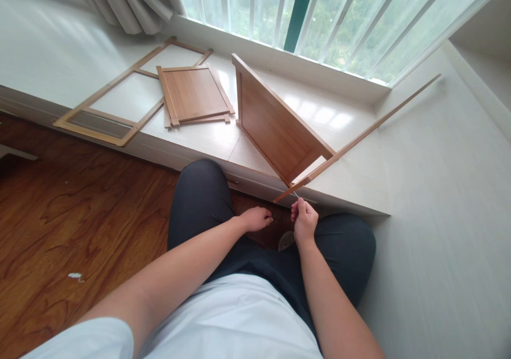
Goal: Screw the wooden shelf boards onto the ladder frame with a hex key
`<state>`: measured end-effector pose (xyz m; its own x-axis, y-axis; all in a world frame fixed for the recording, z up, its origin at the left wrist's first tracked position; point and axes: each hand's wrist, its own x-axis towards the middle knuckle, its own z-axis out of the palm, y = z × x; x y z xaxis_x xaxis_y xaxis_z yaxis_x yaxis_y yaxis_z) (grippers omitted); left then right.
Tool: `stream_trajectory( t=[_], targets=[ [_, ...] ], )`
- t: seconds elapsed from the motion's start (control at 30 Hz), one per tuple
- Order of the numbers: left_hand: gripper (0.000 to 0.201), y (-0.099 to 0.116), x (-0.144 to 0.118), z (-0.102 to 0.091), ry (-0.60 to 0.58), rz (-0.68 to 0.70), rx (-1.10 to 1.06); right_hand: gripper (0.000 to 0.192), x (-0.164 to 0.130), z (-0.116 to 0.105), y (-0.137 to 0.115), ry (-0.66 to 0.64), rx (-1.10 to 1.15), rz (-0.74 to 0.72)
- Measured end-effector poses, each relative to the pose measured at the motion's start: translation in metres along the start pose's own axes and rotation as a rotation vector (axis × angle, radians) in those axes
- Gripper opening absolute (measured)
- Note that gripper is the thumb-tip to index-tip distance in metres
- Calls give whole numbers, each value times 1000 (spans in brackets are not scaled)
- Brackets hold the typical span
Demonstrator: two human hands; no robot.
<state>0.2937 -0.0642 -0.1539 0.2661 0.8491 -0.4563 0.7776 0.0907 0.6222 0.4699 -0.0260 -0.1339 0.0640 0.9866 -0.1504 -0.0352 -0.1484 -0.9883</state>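
My right hand (305, 219) is closed round a tool whose thin metal shaft (295, 193) points up at a long wooden bar (343, 150). The shaft's tip meets the bar near its close end; the handle is hidden in my fist. That bar slants up to the right, against the edge of a brown wooden panel (275, 122) standing on its side on the white ledge. My left hand (256, 218) hovers between my knees, fingers curled together. Whether it pinches something small I cannot make out.
Left on the ledge (131, 101) lie a ladder-like wooden frame (96, 92) and smaller stacked panels (195, 93). A barred window (271, 13) rises behind, a white wall (447, 199) stands at right. A white scrap (75, 276) is on the wood floor (99, 210).
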Motion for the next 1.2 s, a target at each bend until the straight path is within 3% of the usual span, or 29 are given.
stream_trajectory(
  t=[0.43, 0.77, 1.2],
  targets=[
    [29, 1, -1, -2, -8, -2, 0, 44, 0, 5, -4, -28, 220, 114],
    [29, 0, 0, -1, -15, -15, -6, 41, -2, 4, 4, -7, 81, -2],
    [29, 0, 0, -1, -19, -20, -5, 41, -2, 4, 1, -9, -7, -29]
  ],
)
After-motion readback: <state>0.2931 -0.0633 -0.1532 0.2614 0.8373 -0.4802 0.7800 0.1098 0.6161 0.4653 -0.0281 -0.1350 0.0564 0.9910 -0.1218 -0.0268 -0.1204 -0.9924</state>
